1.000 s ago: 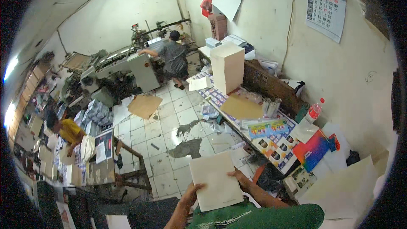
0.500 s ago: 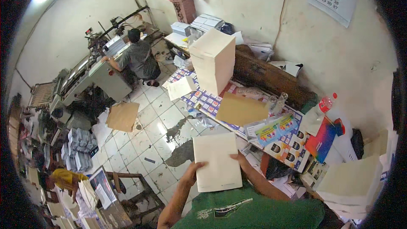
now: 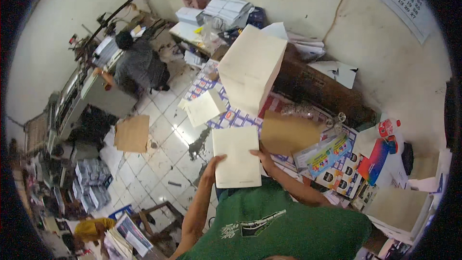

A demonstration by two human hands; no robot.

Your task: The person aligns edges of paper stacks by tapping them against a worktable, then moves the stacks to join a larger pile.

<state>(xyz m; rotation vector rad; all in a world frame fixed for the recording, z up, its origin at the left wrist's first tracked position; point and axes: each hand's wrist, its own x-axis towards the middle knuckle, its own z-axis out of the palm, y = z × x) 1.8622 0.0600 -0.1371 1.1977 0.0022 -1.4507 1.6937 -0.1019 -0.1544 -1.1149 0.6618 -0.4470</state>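
Between my two hands is a stack of cream paper (image 3: 237, 159), upright in front of my green shirt. My left hand (image 3: 213, 166) grips its left edge, thumb on the front face; my right hand (image 3: 263, 158) grips the right edge the same way. The fingers behind the stack are hidden. Beyond it, a tall pile of cream paper (image 3: 248, 70) stands on the table covered with printed sheets (image 3: 226, 118). A smaller cream stack (image 3: 205, 108) lies to the left of that pile. A brown board (image 3: 291, 135) lies on the table just past my right hand.
To the right are colourful printed sheets (image 3: 325, 154), a plastic bottle with a red label (image 3: 388, 127) and a large paper pile (image 3: 397, 209). At far left a co-worker in dark clothes (image 3: 139, 67) is beside a machine (image 3: 108, 98). Cardboard (image 3: 131, 134) lies on the tiled floor.
The view has shifted and tilted. My hands have raised the paper stack a little, away from my body and nearer the table. Both hands keep their hold.
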